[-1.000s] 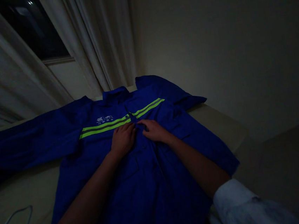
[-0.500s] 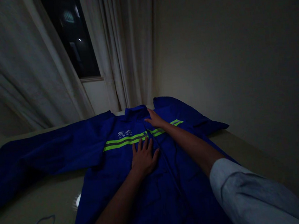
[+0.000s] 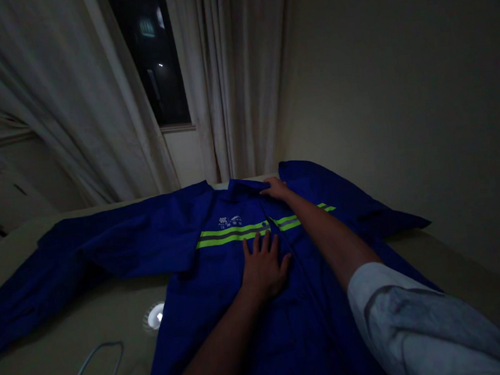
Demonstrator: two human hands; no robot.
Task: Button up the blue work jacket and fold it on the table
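Note:
A blue work jacket (image 3: 229, 298) with yellow-green and grey stripes lies spread out, front side up, its collar at the far end. White printing shows on the chest. My left hand (image 3: 264, 266) rests flat on the jacket front just below the stripe, fingers spread. At the collar (image 3: 245, 188), my right hand (image 3: 277, 189) has its fingers closed on the collar's right end; the fingertips are partly hidden. The front opening runs down between and below the hands. One sleeve (image 3: 135, 240) stretches to the left, the other (image 3: 352, 195) to the right.
Under the jacket is a pale bed-like surface (image 3: 124, 306). A bright round white object (image 3: 155, 316) sits by the jacket's left side, with a bent wire loop (image 3: 90, 365) nearer me. Curtains (image 3: 240, 82) and a dark window (image 3: 152, 61) stand behind; a wall (image 3: 391, 91) bounds the right.
The view has swung left, so everything sits further right in the picture. My right hand has closed on the collar, whose right end looks lifted. My left hand stays flat on the jacket.

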